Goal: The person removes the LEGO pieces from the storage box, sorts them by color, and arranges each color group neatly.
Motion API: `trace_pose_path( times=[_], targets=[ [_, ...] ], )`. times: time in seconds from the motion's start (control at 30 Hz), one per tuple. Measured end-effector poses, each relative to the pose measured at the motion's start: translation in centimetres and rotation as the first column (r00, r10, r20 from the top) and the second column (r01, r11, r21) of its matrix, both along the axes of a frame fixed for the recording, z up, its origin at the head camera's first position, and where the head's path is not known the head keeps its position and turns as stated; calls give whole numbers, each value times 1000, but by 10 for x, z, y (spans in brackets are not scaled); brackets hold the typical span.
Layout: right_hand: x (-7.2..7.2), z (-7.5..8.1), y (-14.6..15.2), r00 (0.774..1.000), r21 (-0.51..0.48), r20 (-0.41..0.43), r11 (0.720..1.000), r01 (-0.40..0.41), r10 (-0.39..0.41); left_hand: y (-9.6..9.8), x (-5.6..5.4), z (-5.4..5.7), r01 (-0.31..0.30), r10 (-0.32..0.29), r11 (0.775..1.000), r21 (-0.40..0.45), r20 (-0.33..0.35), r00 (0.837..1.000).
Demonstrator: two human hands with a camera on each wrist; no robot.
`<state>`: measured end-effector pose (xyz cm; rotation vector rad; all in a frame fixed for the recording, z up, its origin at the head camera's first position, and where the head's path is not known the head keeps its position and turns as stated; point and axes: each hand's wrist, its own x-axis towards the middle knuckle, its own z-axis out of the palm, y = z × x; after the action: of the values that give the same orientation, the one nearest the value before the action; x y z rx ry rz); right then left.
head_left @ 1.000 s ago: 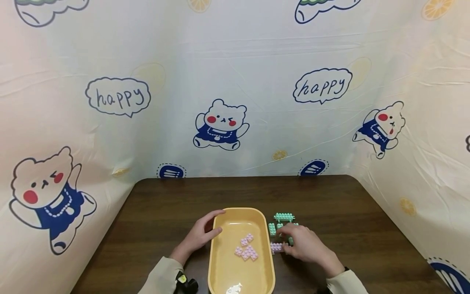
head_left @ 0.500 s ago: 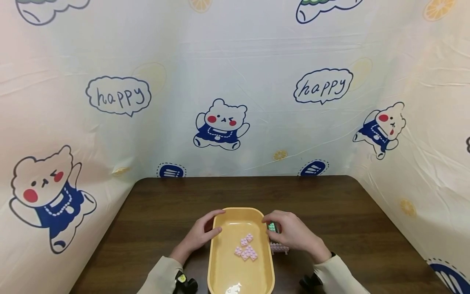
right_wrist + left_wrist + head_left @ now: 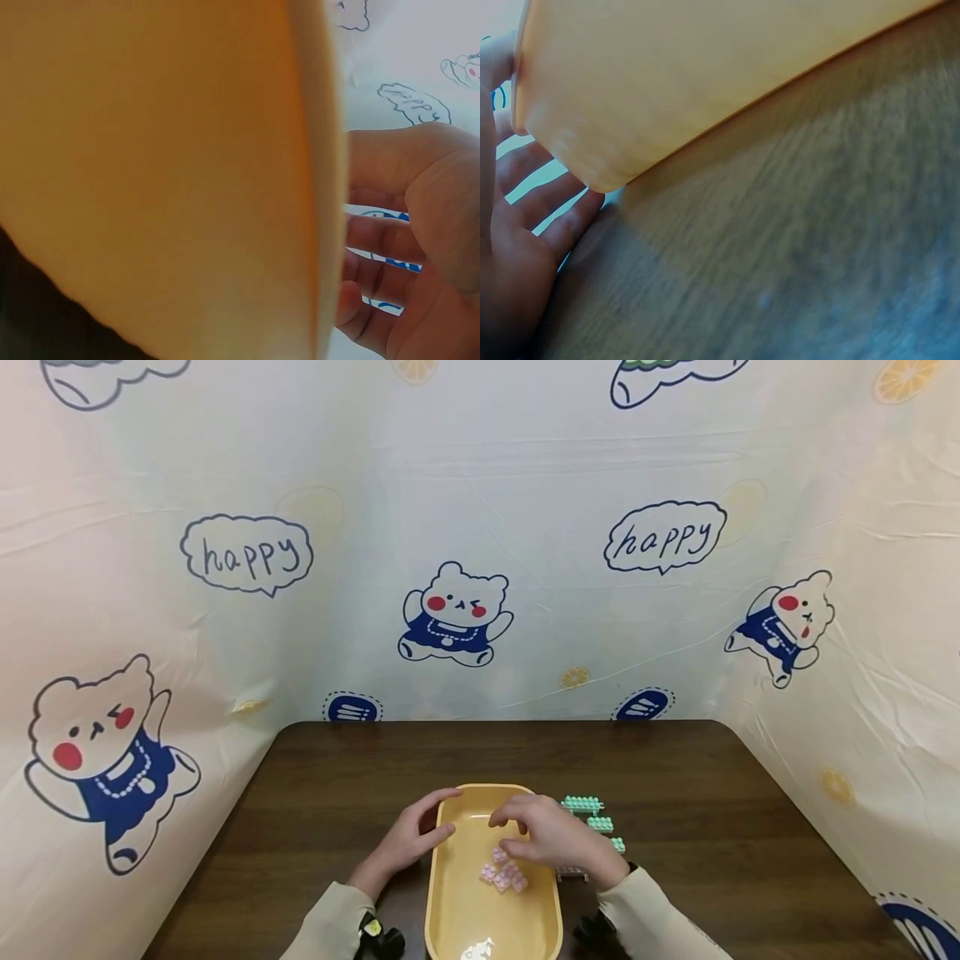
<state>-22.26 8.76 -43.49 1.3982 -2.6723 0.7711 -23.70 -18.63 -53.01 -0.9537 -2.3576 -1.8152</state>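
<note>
A yellow tray (image 3: 495, 914) stands lengthwise on the table; small pink studded toy bricks (image 3: 504, 875) lie inside it. My left hand (image 3: 408, 833) holds the tray's far left corner, thumb at the rim and fingers along the outside. In the left wrist view, those fingers (image 3: 546, 195) spread behind the tray wall. My right hand (image 3: 551, 833) reaches over the right rim, bent fingers and thumb apart above the far pink bricks, nothing visible between them. In the right wrist view, the tray wall (image 3: 172, 165) hides part of the fingers.
Green studded bricks (image 3: 582, 804) lie on the table (image 3: 675, 860) right of the tray, beyond the right hand. A pink studded strip (image 3: 572, 872) shows partly under the right wrist. A printed curtain (image 3: 555, 527) rises behind and beside the table.
My right hand has moved left, from the bricks on the table, past the tray's right rim, to above the pink bricks. The left hand and tray have stayed in place.
</note>
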Motion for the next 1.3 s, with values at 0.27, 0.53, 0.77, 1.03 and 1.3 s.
trace_pose_path(
  times=[0.27,0.53,0.77,1.03,1.3],
  targets=[
    [-3,-6,-9,999,10,-7,999,-37,37,0,0,0,3,-3,1000,6,-21,1000],
    [-9,-8,-9,999,21,6,999,-46,46,0,-4,2,2,-2,1000,22,-2,1000],
    [-7,-10,-11,998,66,41,997,-48,45,1,0,7,17,-18,1000,16,17,1000],
    [0,-15,-23,995,193,-56,978,-74,87,5,13,29,15,-16,1000,11,31,999],
    [3,-24,-30,982,270,-151,960,-71,115,5,14,30,13,-13,1000,14,37,999]
  ],
)
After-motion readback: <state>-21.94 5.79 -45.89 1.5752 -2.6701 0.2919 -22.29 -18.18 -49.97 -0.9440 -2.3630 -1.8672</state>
